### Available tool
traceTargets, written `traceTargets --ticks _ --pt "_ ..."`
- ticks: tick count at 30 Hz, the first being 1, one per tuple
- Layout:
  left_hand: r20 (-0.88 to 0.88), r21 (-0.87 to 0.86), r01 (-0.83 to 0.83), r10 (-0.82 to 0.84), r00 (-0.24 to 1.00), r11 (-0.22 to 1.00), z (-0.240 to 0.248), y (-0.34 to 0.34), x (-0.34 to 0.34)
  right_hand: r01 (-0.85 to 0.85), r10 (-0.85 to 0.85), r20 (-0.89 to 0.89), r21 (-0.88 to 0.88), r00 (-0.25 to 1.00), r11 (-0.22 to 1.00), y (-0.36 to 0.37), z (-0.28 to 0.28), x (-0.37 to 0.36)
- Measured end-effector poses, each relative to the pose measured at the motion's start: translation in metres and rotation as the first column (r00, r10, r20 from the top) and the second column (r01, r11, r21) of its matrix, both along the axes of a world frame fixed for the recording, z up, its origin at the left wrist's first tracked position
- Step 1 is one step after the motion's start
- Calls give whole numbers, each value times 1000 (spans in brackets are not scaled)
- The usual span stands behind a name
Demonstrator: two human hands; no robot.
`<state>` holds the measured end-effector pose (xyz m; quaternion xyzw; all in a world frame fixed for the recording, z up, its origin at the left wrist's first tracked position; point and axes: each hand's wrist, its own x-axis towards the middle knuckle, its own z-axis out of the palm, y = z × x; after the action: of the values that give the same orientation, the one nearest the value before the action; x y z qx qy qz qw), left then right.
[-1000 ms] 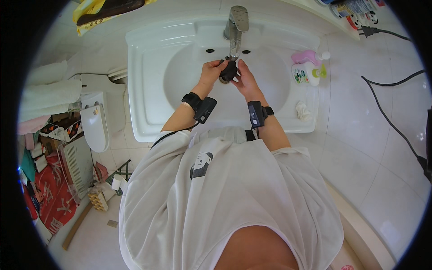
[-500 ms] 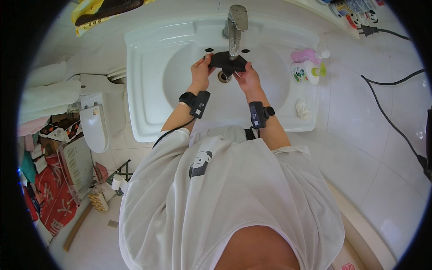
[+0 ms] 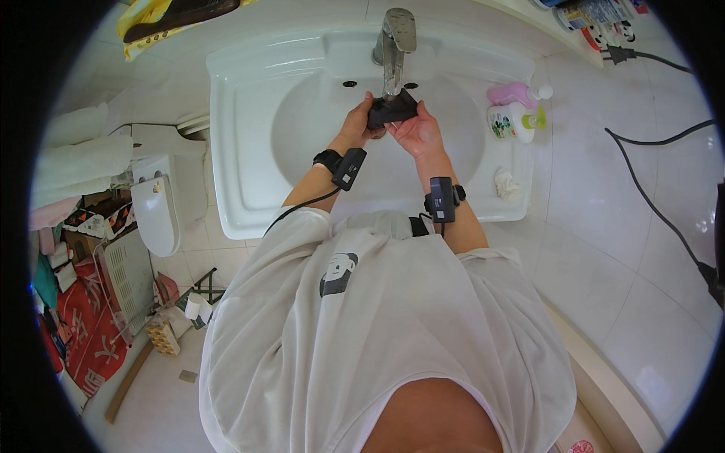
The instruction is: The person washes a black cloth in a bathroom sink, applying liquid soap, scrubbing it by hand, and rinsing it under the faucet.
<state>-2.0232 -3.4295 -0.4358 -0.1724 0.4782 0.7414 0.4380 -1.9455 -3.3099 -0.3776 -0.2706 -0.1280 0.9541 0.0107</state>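
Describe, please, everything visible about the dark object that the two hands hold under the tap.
The dark object is small, flat and roughly rectangular, black or dark grey, with a matte look. It sits level, slightly tilted, above the white sink basin, directly beneath the metal tap. The left hand grips its left end and the right hand supports its right end. Finer details are too small to tell.

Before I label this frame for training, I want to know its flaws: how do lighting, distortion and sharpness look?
Head view: bright, even daylight, with the white sink nearly washed out; fisheye bending curves the sink's edges and leaves a black rim around the picture; the left hand and right hand, holding a dark object under the faucet, look reasonably sharp; the small bottles are softer.
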Motion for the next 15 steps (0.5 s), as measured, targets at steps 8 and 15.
traceTargets --ticks 8,15 --pt "-921 -229 -37 -204 331 973 57 39 40 21 -25 84 49 996 999 8 -42 -7" --pt "-881 -471 -465 -374 289 750 14 23 5 -105 106 89 -18 990 994 -35 -11 -10"
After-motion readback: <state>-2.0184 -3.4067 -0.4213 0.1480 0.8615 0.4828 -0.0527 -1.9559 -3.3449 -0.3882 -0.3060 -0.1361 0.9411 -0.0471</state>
